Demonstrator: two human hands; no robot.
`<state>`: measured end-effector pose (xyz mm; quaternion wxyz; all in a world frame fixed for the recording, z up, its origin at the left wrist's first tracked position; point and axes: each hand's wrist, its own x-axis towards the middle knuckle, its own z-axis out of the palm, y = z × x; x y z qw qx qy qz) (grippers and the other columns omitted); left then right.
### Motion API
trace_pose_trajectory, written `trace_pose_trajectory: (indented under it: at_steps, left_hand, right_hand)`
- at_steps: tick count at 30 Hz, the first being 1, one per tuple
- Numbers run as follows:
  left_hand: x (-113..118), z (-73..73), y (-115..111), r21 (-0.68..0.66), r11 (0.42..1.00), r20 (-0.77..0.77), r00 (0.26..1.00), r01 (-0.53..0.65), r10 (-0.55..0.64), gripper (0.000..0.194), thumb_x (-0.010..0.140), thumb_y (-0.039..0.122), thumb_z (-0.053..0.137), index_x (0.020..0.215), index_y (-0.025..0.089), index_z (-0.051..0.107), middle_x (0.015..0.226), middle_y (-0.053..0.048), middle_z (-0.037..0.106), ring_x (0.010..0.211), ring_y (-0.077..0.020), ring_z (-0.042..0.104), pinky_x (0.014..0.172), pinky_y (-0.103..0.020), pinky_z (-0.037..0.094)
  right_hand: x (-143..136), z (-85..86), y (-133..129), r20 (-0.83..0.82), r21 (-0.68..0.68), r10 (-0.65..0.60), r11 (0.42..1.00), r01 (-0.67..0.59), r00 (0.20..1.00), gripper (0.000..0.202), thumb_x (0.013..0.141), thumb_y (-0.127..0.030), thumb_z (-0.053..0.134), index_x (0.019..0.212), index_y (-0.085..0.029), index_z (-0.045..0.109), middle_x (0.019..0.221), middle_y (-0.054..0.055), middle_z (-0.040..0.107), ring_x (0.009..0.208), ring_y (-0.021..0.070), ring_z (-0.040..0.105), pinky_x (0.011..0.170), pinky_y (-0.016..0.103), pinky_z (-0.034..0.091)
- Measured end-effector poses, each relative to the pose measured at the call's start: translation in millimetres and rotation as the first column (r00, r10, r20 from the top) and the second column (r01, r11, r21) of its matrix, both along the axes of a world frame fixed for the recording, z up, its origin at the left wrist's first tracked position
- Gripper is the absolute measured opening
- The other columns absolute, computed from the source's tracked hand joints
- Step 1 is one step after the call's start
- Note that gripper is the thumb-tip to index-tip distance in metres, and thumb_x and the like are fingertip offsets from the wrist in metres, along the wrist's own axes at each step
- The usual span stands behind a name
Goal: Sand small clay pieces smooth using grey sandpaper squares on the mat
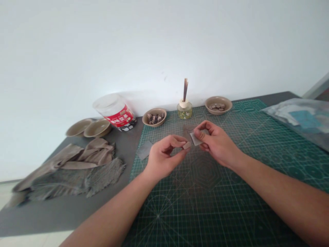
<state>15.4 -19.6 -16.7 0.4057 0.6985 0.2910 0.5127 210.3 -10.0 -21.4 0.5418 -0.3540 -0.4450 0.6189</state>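
Over the middle of the green cutting mat (pixel 177 206), my left hand (pixel 167 152) pinches a small pinkish-brown piece (pixel 187 145), perhaps a stone, between thumb and fingers. Close to its right, my right hand (pixel 213 140) grips a small grey square (pixel 195 139) that looks like folded sandpaper. A narrow gap separates the two held things. Flat on the mat behind my left hand lies a grey sheet (pixel 145 150). Beyond the hands, one bowl (pixel 154 124) contains several rough brownish stones (pixel 156 118); another bowl (pixel 218 99) holds several flatter, smoother pieces (pixel 217 107).
A reed diffuser (pixel 184 110) stands between the bowls near the wall. To the left are a large plastic jar with a red label (pixel 120 116), a joined pair of bowls (pixel 97 128) and a crumpled grey-brown cloth (pixel 77 168). A clear plastic bag (pixel 303 115) lies at the right.
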Motion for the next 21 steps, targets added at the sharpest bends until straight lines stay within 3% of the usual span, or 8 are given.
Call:
trace_pose_trajectory:
  at_steps: [5, 8, 12, 16, 21]
  left_hand:
    - [-1.7, -2.2, 2.2, -0.033, 0.999, -0.053, 0.998, -0.035, 0.033, 0.012, 0.08, 0.012, 0.075, 0.087, 0.018, 0.066, 0.091, -0.006, 0.073, 0.085, -0.0166, 0.069, 0.077, -0.029, 0.055]
    - [-1.7, -2.7, 1.4, -0.05, 0.999, -0.084, 0.996, -0.017, 0.013, 0.01, 0.081, 0.012, 0.074, 0.083, 0.018, 0.065, 0.091, -0.006, 0.074, 0.082, -0.016, 0.069, 0.075, -0.029, 0.055]
    - [-1.3, -0.9, -0.8, -0.059, 0.998, -0.08, 0.997, -0.025, 0.02, 0.011, 0.08, 0.013, 0.075, 0.08, 0.018, 0.065, 0.094, -0.006, 0.075, 0.082, -0.0166, 0.07, 0.074, -0.029, 0.055]
    - [-2.3, -1.2, 0.2, -0.043, 0.999, -0.137, 0.99, -0.014, 0.008, 0.012, 0.08, 0.012, 0.075, 0.077, 0.018, 0.065, 0.094, -0.005, 0.074, 0.084, -0.0168, 0.069, 0.075, -0.028, 0.053]
    - [-1.2, 1.1, 2.0, -0.082, 0.996, -0.064, 0.998, -0.03, 0.025, 0.01, 0.08, 0.014, 0.077, 0.083, 0.017, 0.068, 0.091, -0.006, 0.073, 0.083, -0.0166, 0.069, 0.075, -0.029, 0.054]
  right_hand:
    - [-6.8, 8.0, -9.7, -0.099, 0.047, 0.124, 0.992, -0.12, 0.987, 0.027, 0.085, -0.038, 0.079, 0.088, -0.021, 0.058, 0.063, -0.008, 0.054, 0.046, 0.0059, 0.044, 0.045, 0.02, 0.033]
    - [-11.6, 7.1, -13.6, -0.013, 0.073, 0.159, 0.985, -0.158, 0.987, 0.026, 0.084, -0.037, 0.08, 0.091, -0.021, 0.06, 0.065, -0.008, 0.055, 0.046, 0.0063, 0.046, 0.043, 0.021, 0.034]
    - [-13.2, 5.3, -15.7, 0.04, 0.08, 0.113, 0.99, -0.116, 0.993, 0.027, 0.085, -0.038, 0.079, 0.091, -0.021, 0.059, 0.061, -0.008, 0.054, 0.045, 0.007, 0.045, 0.042, 0.021, 0.034]
    - [-11.3, 4.2, -14.5, 0.11, 0.081, 0.164, 0.982, -0.173, 0.98, 0.03, 0.082, -0.041, 0.08, 0.09, -0.02, 0.061, 0.06, -0.008, 0.053, 0.045, 0.0073, 0.045, 0.042, 0.021, 0.034]
    - [-1.4, 0.0, -2.6, 0.157, 0.077, -0.014, 0.997, 0.002, 0.988, 0.031, 0.083, -0.044, 0.079, 0.088, -0.02, 0.06, 0.06, -0.007, 0.056, 0.044, 0.0078, 0.047, 0.042, 0.021, 0.036]
